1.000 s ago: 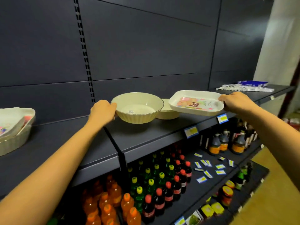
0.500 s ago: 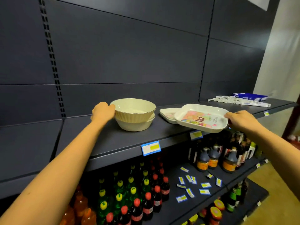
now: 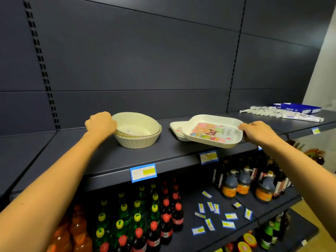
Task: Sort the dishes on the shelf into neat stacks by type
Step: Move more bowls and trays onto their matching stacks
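With the left hand (image 3: 101, 122) gripping the rim of the nested bowls (image 3: 138, 131) on the shelf (image 3: 109, 157), the right hand (image 3: 254, 130) holding the printed tray (image 3: 212, 131) should square it over the tray underneath (image 3: 175, 129) before letting go.

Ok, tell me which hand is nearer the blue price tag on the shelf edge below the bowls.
Left. The left hand grips the rim of the bowls above and left of the price tag; the right hand holds the tray farther right.
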